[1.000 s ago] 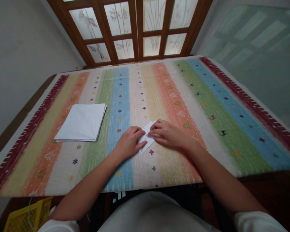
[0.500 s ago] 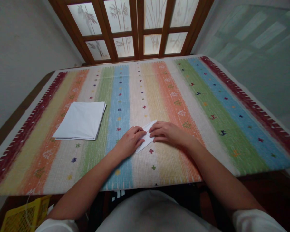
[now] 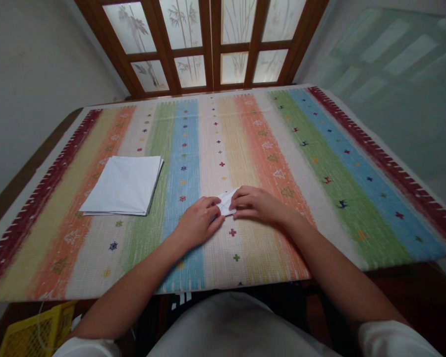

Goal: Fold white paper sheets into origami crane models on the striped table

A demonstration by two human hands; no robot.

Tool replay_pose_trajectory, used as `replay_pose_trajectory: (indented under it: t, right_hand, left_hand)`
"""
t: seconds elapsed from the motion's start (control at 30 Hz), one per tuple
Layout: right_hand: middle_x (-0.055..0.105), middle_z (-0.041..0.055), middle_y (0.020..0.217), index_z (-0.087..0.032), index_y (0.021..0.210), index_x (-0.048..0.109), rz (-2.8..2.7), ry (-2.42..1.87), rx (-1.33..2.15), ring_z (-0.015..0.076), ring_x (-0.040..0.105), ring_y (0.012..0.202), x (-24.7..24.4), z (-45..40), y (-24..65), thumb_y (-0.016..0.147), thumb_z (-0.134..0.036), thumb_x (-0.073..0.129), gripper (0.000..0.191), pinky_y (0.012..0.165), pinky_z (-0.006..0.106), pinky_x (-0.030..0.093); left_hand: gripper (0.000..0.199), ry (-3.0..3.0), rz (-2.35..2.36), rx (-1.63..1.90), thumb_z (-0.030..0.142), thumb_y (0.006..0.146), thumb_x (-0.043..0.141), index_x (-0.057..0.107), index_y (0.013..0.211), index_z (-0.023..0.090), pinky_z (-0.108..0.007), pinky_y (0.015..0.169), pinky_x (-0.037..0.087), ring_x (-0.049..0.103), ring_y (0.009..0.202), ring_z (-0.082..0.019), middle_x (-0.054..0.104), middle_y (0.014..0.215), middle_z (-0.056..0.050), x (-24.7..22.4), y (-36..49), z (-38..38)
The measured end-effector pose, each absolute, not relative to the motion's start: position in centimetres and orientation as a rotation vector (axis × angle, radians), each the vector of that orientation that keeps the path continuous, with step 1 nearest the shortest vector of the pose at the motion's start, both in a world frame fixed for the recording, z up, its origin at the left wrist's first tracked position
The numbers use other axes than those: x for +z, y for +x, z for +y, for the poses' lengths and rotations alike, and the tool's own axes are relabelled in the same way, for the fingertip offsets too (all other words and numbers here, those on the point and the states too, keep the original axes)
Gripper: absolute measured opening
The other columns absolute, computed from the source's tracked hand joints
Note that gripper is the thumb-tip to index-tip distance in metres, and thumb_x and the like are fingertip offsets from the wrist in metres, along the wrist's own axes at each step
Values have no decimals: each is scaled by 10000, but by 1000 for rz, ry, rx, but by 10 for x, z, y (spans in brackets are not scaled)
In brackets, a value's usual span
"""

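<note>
A small folded piece of white paper (image 3: 226,202) lies on the striped woven rug (image 3: 223,124) in front of me, partly hidden by my fingers. My left hand (image 3: 199,222) holds its left side, fingertips on the fold. From the right, my right hand (image 3: 257,205) presses on it, with the fingers pinching its edge. To the left of both hands lies a neat stack of white paper squares (image 3: 122,186), out of reach of my fingers and untouched.
The rug covers a table, with its edge close to my body. Beyond it stand a wooden-framed door (image 3: 204,44) with frosted bamboo panes and pale walls. A yellow plastic crate (image 3: 37,332) sits on the floor at lower left.
The paper's long lower point has been folded up, so the paper now looks shorter and more compact. My hands have drawn closer around it. The stack has not moved.
</note>
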State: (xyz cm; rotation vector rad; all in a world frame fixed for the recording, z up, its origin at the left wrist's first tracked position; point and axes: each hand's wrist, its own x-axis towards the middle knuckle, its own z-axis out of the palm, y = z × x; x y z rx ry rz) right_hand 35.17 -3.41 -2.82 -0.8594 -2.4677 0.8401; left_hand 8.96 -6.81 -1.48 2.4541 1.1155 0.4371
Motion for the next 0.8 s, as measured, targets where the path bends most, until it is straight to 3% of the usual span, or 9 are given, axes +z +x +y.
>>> replay_pose_trajectory:
  t: [0.33, 0.53, 0.8]
  right_hand:
    - [760, 74, 1042, -212, 992, 830, -2385, -827, 958, 204, 689, 987, -29, -31, 352, 1017, -288, 706, 147, 918, 341, 512]
    - [756, 70, 1070, -232, 1003, 839, -2396, -827, 988, 206, 690, 1016, -30, -29, 354, 995, -281, 731, 119, 946, 346, 512]
    - [763, 97, 1095, -214, 1098, 814, -2394, -760, 872, 224, 685, 1038, -27, -30, 355, 1048, -245, 585, 236, 957, 386, 515]
  left_hand:
    - [146, 2362, 1058, 429, 252, 981, 660, 750, 884, 191, -496, 1078, 550, 666, 1207, -293, 695, 1322, -132, -11, 84, -64]
    - [146, 2401, 1076, 404, 328, 930, 760, 756, 897, 186, -501, 1057, 562, 664, 1206, -317, 688, 1340, -146, -13, 85, -64]
    - [174, 2367, 1081, 425, 219, 977, 612, 740, 869, 173, -466, 1040, 568, 692, 1154, -280, 718, 1280, -140, -8, 86, -65]
